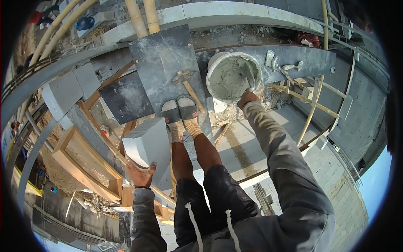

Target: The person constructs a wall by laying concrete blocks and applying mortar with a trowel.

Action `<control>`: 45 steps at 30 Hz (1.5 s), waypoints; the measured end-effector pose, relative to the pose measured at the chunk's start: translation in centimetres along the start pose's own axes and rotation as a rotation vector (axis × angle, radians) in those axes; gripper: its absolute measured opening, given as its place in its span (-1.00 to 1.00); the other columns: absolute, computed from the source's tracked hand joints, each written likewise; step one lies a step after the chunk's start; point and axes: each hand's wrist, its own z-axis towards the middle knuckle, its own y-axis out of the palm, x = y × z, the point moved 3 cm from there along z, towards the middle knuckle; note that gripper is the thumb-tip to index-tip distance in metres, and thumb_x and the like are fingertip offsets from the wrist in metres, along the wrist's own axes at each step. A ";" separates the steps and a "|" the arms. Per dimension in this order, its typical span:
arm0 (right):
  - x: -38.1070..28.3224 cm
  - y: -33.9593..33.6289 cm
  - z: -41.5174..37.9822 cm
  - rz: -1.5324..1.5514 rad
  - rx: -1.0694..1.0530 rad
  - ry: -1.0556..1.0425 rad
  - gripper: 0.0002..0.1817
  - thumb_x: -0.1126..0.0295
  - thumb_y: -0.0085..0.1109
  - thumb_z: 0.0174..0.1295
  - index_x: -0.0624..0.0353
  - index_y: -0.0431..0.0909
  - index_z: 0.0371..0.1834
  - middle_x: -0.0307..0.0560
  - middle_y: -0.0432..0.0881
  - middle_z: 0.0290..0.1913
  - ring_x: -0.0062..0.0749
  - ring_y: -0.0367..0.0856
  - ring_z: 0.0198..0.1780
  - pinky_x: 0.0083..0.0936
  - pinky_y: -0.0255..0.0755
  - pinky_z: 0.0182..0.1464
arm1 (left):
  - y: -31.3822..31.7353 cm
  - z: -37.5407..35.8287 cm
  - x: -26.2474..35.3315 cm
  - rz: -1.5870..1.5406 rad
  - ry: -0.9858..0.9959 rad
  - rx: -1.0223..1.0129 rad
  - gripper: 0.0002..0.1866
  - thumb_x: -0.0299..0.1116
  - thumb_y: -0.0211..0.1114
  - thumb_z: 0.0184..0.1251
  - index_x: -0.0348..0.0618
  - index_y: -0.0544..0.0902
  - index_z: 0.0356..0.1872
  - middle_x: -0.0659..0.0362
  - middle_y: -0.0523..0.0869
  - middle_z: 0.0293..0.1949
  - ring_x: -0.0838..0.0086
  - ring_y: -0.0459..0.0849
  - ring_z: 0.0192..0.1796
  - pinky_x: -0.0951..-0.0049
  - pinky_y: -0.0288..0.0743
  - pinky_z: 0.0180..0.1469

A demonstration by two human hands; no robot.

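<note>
My left hand (pixel 140 173) grips the lower end of a pale grey building block (pixel 152 136), which is held tilted beside my legs. The fingers go round the block's end and are partly hidden. My right hand (pixel 247 99) is closed at the near rim of a white bucket (pixel 211 80). Thick grey mortar (pixel 228 77) fills much of the bucket. From that fist a trowel (pixel 251 80) reaches into the mortar, its blade partly covered. A hammer (pixel 189 86) with a wooden handle lies beside my sandalled feet.
I stand on a dark board (pixel 161 54) high above the ground. Several hand tools, among them a small trowel (pixel 292 66), lie on a plank (pixel 315 59) right of the bucket. More blocks (pixel 63 94) and a wooden frame (pixel 86 164) are at left. Bamboo poles (pixel 312 111) stand at right.
</note>
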 end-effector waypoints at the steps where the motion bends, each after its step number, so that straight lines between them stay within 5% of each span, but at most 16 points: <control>1: -1.8 0.2 -0.5 0.062 0.001 0.055 -0.36 0.25 0.17 0.04 0.43 0.26 0.14 0.13 0.64 -0.03 -0.12 0.64 0.04 -0.32 0.51 0.05 | 0.2 0.0 -0.3 0.005 -0.005 -0.005 0.13 -0.06 0.51 -0.29 -0.45 0.13 0.33 -0.25 0.37 0.03 -0.13 0.36 0.09 0.01 0.26 0.16; 3: -5.0 2.3 0.1 0.065 -0.044 -0.015 -0.32 0.25 0.18 0.03 0.44 0.24 0.18 0.14 0.64 -0.03 -0.14 0.65 0.04 -0.33 0.51 0.06 | 0.3 0.2 -0.6 -0.004 0.071 0.074 0.00 -0.03 0.51 -0.28 -0.44 0.28 0.20 -0.24 0.41 -0.05 -0.16 0.37 0.01 -0.03 0.26 0.11; 7: -10.6 2.8 -3.4 0.081 -0.092 -0.134 -0.38 0.30 0.06 0.08 0.47 0.28 0.19 0.25 0.60 0.02 -0.11 0.61 0.09 -0.34 0.49 0.10 | -0.1 0.2 -0.6 0.007 0.009 0.000 0.13 -0.03 0.51 -0.29 -0.45 0.13 0.33 -0.25 0.38 0.00 -0.14 0.37 0.05 0.00 0.25 0.14; 14: -6.3 3.8 -3.8 -0.107 -0.105 -0.501 -0.26 0.21 0.06 -0.01 0.45 0.26 0.26 0.30 0.61 -0.04 0.03 0.62 0.01 -0.24 0.49 0.08 | 0.7 0.4 -3.0 -0.076 -0.001 0.051 0.05 -0.07 0.55 -0.25 -0.41 0.21 0.29 -0.23 0.38 -0.02 -0.13 0.39 0.06 0.01 0.29 0.12; 17: -5.2 0.9 -3.5 -0.001 -0.119 -0.492 -0.34 0.34 0.06 -0.08 0.48 0.32 0.16 0.37 0.62 -0.15 0.12 0.62 -0.03 -0.23 0.50 0.04 | 0.1 -0.3 -3.2 -0.088 0.003 0.037 0.14 -0.06 0.54 -0.26 -0.44 0.11 0.35 -0.36 0.28 0.21 -0.20 0.30 0.25 0.03 0.19 0.30; 23: -3.1 -1.0 -3.5 0.147 -0.119 -0.580 -0.39 0.18 0.15 -0.15 0.41 0.50 -0.03 0.38 0.61 -0.14 0.16 0.60 -0.03 -0.25 0.47 0.05 | 0.8 -0.8 -4.3 -0.077 -0.057 -0.004 0.18 -0.07 0.56 -0.28 -0.44 0.08 0.36 -0.35 0.25 0.27 -0.21 0.25 0.30 0.04 0.16 0.34; 25: -2.5 -1.8 -3.5 0.166 -0.084 -0.591 -0.41 0.13 0.23 -0.19 0.37 0.57 -0.12 0.34 0.61 -0.11 0.10 0.60 -0.02 -0.29 0.46 0.05 | 1.1 -1.2 -4.4 -0.057 -0.049 0.018 0.19 -0.07 0.56 -0.28 -0.45 0.07 0.37 -0.35 0.23 0.28 -0.22 0.24 0.30 0.04 0.15 0.35; 27: -1.3 -2.9 -4.4 0.234 -0.148 -0.545 -0.37 0.12 0.28 -0.21 0.35 0.55 -0.06 0.29 0.62 -0.11 0.02 0.61 -0.01 -0.32 0.45 0.04 | 1.0 -1.8 -4.4 0.006 0.043 0.059 0.13 -0.08 0.55 -0.21 -0.39 0.09 0.37 -0.27 0.35 0.09 -0.13 0.36 0.13 0.05 0.26 0.20; 31: 1.5 -3.8 -6.3 0.339 -0.159 -0.625 -0.35 0.24 0.34 -0.12 0.21 0.36 0.09 0.18 0.62 -0.19 -0.04 0.59 -0.11 -0.30 0.43 -0.02 | -0.1 -2.3 -3.8 0.023 0.033 0.061 0.14 -0.08 0.56 -0.23 -0.40 0.10 0.37 -0.27 0.38 0.08 -0.14 0.36 0.15 0.04 0.26 0.20; 32: 0.5 -7.3 -11.1 0.418 -0.258 -0.450 -0.35 0.27 0.36 -0.12 0.19 0.36 0.10 0.13 0.61 -0.20 -0.12 0.59 -0.13 -0.31 0.43 -0.02 | -0.4 -2.3 -3.4 0.017 0.016 0.036 0.15 -0.06 0.56 -0.25 -0.42 0.11 0.36 -0.27 0.39 0.09 -0.13 0.35 0.16 0.04 0.26 0.20; 33: 1.7 -5.0 -9.4 0.422 -0.176 -0.649 -0.32 0.26 0.38 -0.13 0.16 0.36 0.14 0.09 0.60 -0.20 -0.20 0.58 -0.16 -0.34 0.44 -0.04 | -1.0 -2.2 -3.2 0.012 -0.010 0.024 0.16 -0.05 0.57 -0.27 -0.44 0.11 0.35 -0.27 0.39 0.10 -0.13 0.35 0.18 0.04 0.27 0.20; 37: -1.8 -8.1 -15.6 0.496 -0.334 -0.585 -0.31 0.28 0.36 -0.09 0.18 0.34 0.17 0.03 0.59 -0.23 -0.27 0.56 -0.20 -0.37 0.44 -0.10 | -2.8 -0.7 -1.5 0.089 -0.069 0.053 0.18 -0.01 0.58 -0.28 -0.48 0.11 0.33 -0.27 0.39 0.14 -0.12 0.37 0.19 0.07 0.29 0.22; 43: -6.3 -8.6 -16.3 0.508 -0.316 -0.761 -0.33 0.28 0.36 -0.06 0.18 0.36 0.17 -0.06 0.59 -0.28 -0.36 0.57 -0.27 -0.41 0.45 -0.19 | -2.6 5.1 -3.9 0.050 -0.116 -0.027 0.27 0.13 0.52 -0.26 -0.44 0.00 0.40 -0.26 0.33 0.23 -0.08 0.30 0.29 0.14 0.27 0.28; 45: -9.0 -9.3 -17.8 0.590 -0.436 -0.628 -0.38 0.28 0.34 -0.01 0.22 0.38 0.15 -0.05 0.58 -0.25 -0.34 0.57 -0.22 -0.42 0.44 -0.15 | -3.2 7.2 -3.6 0.005 -0.152 0.022 0.28 0.11 0.53 -0.26 -0.39 -0.03 0.41 -0.26 0.29 0.26 -0.09 0.30 0.30 0.13 0.24 0.29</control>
